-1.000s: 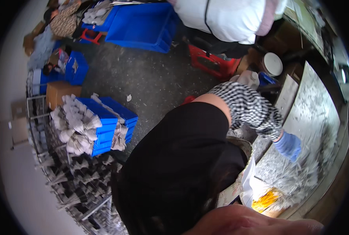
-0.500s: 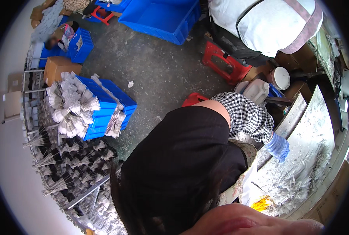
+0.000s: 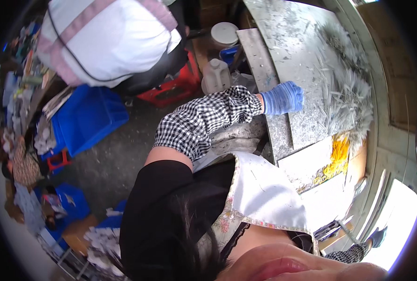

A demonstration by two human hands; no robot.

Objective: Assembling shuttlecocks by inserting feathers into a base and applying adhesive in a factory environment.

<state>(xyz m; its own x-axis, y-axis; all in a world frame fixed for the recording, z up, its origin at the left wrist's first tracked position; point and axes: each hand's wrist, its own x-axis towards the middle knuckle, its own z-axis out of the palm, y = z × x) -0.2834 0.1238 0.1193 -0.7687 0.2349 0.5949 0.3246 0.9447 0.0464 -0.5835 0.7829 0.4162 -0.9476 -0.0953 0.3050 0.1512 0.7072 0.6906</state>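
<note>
My left hand [image 3: 286,97], in a blue and white striped glove, is closed in a fist at the near edge of a scuffed grey worktop [image 3: 307,61]. Whatever it may hold is hidden by the glove. A black and white checked sleeve covers that forearm. Loose translucent strips [image 3: 342,86] lie scattered across the worktop's far side. Closer to my body, yellow fibres [image 3: 338,152] lie beside a white sheet. My right hand [image 3: 378,236], in a dark glove, shows small at the lower right against bright light. Its fingers are too unclear to read.
A person in white and pink [image 3: 110,42] is close by at the upper left, above a red stool [image 3: 171,89]. A white jug [image 3: 216,75] and a round white-lidded tub [image 3: 224,33] stand beside the worktop. Blue bins [image 3: 89,119] are on the floor.
My view has swung toward the worktop, so the floor, bins and racks have slid left. My right hand has come into view. The left stays closed by the worktop's edge.
</note>
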